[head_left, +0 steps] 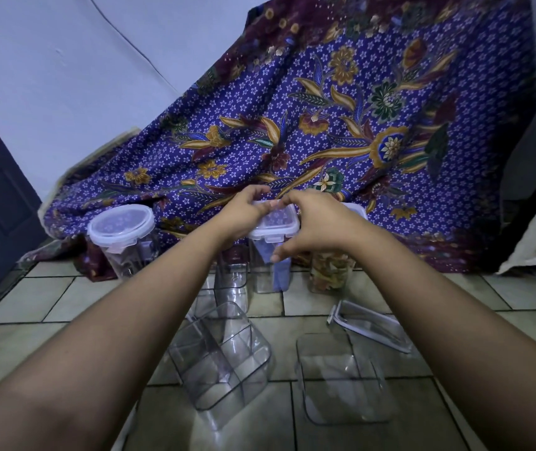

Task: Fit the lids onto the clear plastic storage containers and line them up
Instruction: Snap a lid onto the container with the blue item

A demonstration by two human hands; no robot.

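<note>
Both hands rested on the square lid of a tall clear container standing on the tiled floor against the patterned cloth. The left hand lay curled over the lid's left edge; the right hand covered its right edge, fingers bent, thumb near the front latch. A round lidded container stood toward the floor's left edge. A container with contents stood just right of the held one. Nearer the person lay an open divided container, an open square container and a loose lid.
</note>
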